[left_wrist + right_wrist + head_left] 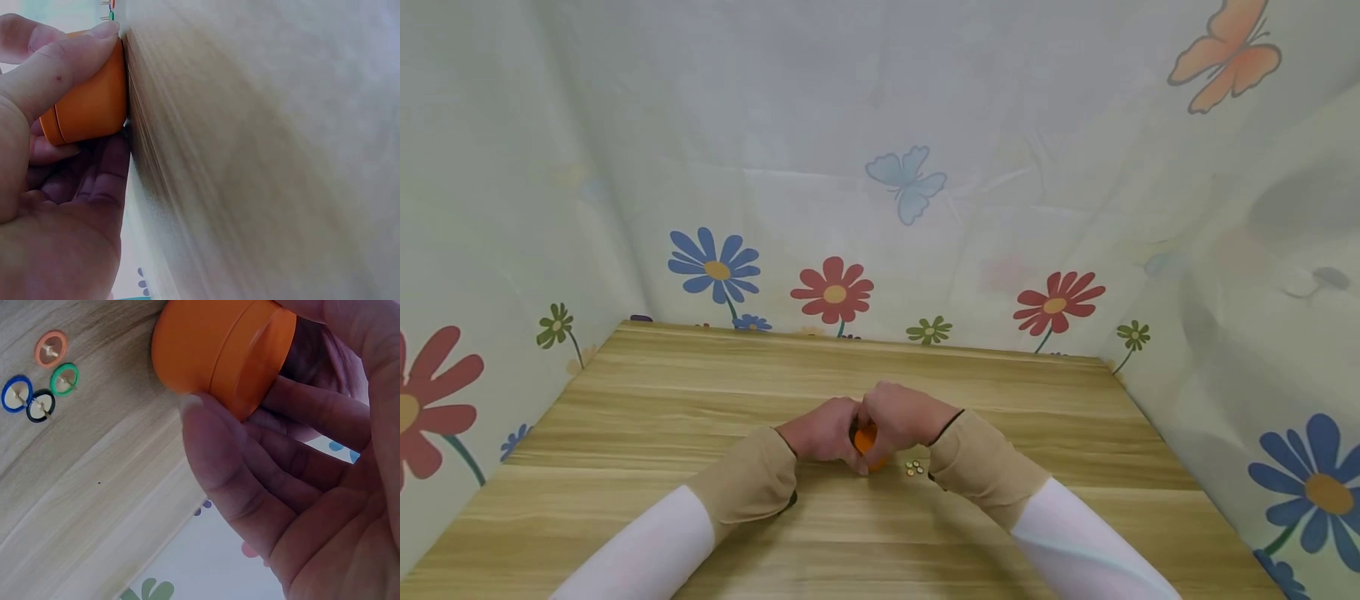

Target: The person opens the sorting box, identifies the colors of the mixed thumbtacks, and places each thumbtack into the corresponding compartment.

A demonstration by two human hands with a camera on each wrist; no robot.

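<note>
Container of orange colour (867,439) is at the middle of the wooden worktop (625,442), between the two hands. It appears upright, its base facing the worktop, and a thin seam goes around its upper part. The left hand (827,429) is clamped on it from the left, with the thumb lying across its side. The right hand (906,414) is also closed around it, from the right, with thumb and fingers curled at the upper part. Just to the right, and a little nearer, four small pieces lie together: blue piece (17,394), dark piece (41,405), green piece (64,379) and orange piece (50,348), each with a pale peg. Behind the far edge hangs pale cloth (760,108) printed with flowers and butterflies.
</note>
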